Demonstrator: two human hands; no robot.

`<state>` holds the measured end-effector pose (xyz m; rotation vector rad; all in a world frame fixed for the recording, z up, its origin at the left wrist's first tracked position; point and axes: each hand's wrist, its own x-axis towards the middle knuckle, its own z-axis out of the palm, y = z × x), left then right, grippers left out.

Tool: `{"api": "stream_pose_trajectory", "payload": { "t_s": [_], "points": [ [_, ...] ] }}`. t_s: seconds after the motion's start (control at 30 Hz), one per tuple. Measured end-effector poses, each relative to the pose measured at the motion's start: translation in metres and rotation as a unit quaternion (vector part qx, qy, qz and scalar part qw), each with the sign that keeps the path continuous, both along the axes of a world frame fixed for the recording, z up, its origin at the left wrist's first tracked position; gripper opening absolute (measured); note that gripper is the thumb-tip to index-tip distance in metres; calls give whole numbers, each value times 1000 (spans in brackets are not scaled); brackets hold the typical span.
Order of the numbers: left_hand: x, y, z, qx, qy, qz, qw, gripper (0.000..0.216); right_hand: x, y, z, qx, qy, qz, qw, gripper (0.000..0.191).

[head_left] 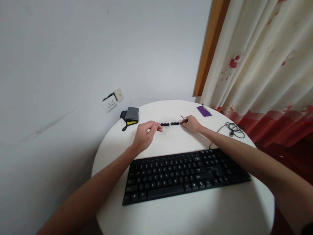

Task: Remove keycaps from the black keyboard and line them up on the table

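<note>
Both hands at a keycap row [170, 124], round white table [171, 212].
Row lies beyond the black keyboard [186, 174]. Left hand [144, 135], fingers curled together, tips at its left end; grip on a cap unclear. Right hand [193, 124] pinches a thin tool [183, 118] at the right end.

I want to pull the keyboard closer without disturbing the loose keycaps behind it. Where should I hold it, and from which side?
Probably at its two short ends, coming in from left and right together. The keyboard is long, flat and lies crosswise, so end grips should keep it level. The keycaps lie well behind it, out of the way.
</note>
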<state>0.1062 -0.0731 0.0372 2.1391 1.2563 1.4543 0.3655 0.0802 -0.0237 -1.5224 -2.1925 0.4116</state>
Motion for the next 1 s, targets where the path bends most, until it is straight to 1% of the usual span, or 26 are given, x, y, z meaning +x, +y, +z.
{"api": "stream_pose_trajectory", "payload": {
  "t_s": [0.3,0.83,0.93,1.0],
  "points": [
    [-1,-1,4,7,-2,10,1000,40,-1,4,-4,5,11,5,1000,21],
    [-2,0,3,3,-6,10,1000,39,-1,5,-10,6,44,11,999,19],
    [-2,0,3,4,-7,11,1000,39,-1,4,-8,9,50,7,999,20],
    [-3,0,3,2,-8,13,1000,38,1,4,-2,17,57,0,998,20]
  ]
}}
